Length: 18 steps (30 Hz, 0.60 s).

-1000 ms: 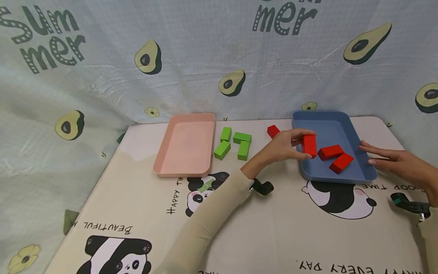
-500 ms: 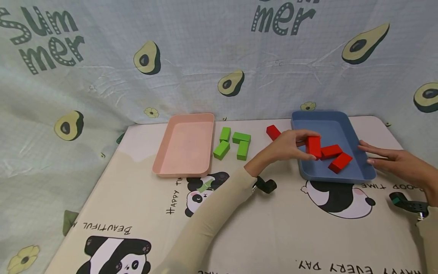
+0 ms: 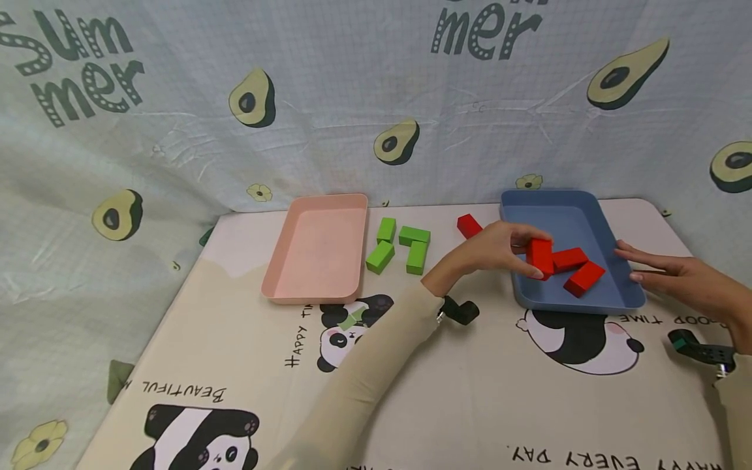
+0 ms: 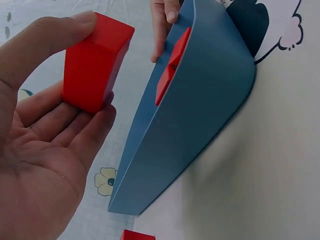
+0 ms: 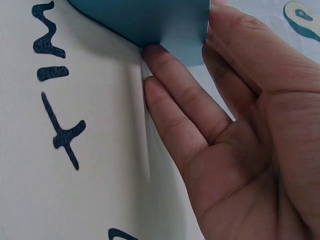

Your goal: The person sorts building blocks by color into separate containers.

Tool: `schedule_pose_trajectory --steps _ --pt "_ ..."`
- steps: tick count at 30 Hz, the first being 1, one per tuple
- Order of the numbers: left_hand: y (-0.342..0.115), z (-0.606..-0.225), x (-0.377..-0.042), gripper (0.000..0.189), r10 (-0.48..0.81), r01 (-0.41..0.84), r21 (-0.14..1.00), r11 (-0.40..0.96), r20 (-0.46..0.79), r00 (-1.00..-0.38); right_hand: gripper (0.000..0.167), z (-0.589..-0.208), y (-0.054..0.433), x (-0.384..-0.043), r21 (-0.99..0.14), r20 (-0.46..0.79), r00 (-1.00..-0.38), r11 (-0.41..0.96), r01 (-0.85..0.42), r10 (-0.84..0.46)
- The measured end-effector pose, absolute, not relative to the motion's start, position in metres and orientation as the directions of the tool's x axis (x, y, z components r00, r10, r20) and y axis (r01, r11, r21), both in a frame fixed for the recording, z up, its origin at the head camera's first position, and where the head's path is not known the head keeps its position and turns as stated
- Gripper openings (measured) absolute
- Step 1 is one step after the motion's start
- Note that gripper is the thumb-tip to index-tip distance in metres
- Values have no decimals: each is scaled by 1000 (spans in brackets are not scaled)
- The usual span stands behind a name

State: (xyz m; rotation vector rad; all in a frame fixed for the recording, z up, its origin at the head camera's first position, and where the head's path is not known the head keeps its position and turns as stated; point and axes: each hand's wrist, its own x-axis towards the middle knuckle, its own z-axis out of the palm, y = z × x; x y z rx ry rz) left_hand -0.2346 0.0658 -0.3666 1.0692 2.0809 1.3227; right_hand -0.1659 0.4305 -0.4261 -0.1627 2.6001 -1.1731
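Note:
My left hand (image 3: 499,248) pinches a red rectangular block (image 3: 539,259) between thumb and fingers, above the left part of the blue tray (image 3: 558,215). In the left wrist view the block (image 4: 90,70) stands nearly upright in the grip. Two more red blocks lie inside the tray, one (image 3: 568,259) near the middle and the other (image 3: 585,279) in front of it. At the tray's right side, my right hand (image 3: 684,277) rests its fairly straight fingers on the wall. The right wrist view has these fingertips (image 5: 155,52) against the tray's outer side.
Left of the blue tray a red block (image 3: 469,226) lies on the table, partly hidden behind the left hand. Several green blocks (image 3: 380,257) lie beside a pink tray (image 3: 271,290) further left. A printed cloth (image 3: 323,143) hangs behind the table.
My left hand has carried its red block slightly right and then down, closer to the blocks in the blue tray. The right hand stays at the tray's side.

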Motion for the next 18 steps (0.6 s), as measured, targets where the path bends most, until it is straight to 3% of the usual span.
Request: schedule_pose_trajectory --steps 18 --pt "66 -365 -240 55 723 231 913 336 -93 -685 64 -426 431 -166 -753 -218 -951 658 22 -217"
